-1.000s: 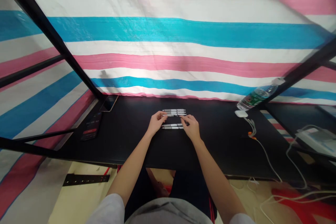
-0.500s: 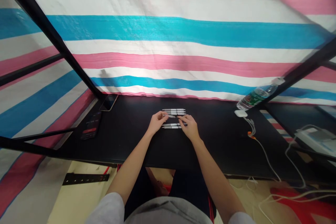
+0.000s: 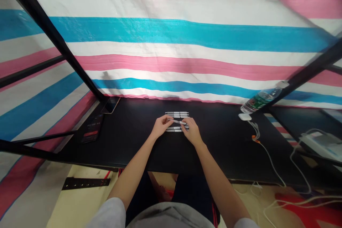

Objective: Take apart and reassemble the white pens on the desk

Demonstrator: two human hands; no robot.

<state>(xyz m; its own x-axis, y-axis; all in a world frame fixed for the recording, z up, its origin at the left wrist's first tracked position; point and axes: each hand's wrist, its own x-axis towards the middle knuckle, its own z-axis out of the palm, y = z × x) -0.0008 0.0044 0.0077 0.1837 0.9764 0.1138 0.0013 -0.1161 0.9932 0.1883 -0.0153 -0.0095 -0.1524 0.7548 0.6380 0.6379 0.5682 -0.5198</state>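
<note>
the left hand [image 3: 161, 127] and the right hand [image 3: 191, 131] are close together over the middle of a black desk [image 3: 133, 139], both curled inward, with a white pen [image 3: 177, 122] lying slantwise between them. the left fingers [image 3: 166, 121] pinch its left end and the right fingers [image 3: 185, 124] close on its right end, so both hands seem to be gripping it, though the fingers hide part of the barrel.

just beyond the hands, a row of pens [image 3: 176, 114] lies side by side, parallel and nearly touching. a second group of pens [image 3: 173, 130] lies just below the held pen, partly under the right hand; how many is hard to tell.

further left on the desk are a phone [image 3: 110, 105] and a dark timer [image 3: 92, 128] showing small digits. to the right, a water bottle [image 3: 262, 99] lies tilted against a black frame bar [image 3: 301, 82], and a white charger [image 3: 244, 117] sits just beside it, with a white cable [image 3: 269, 160] running off the desk edge.

a striped tarp [image 3: 171, 30] in pink, white and blue hangs behind everything — a power strip [image 3: 85, 183] shows below the desk, on the floor.
</note>
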